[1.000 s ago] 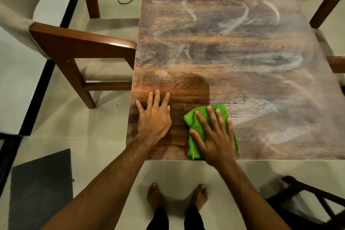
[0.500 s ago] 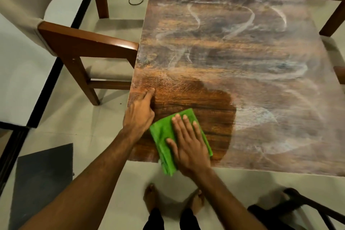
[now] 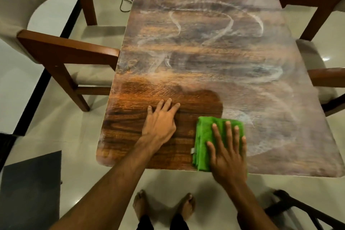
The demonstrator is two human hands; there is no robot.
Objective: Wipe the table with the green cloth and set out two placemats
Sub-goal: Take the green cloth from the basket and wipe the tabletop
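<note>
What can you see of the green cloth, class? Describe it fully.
The green cloth is bright green, soft-looking fabric folded into a thick pad, with a small pale tag at its left edge. It lies flat near the table's front edge. The right hand presses on it, palm down, fingers spread.

The right hand (image 3: 228,152) covers much of the green cloth (image 3: 204,142) (its small tag unreadable); the surface (image 3: 214,46) runs off the top edge.
</note>
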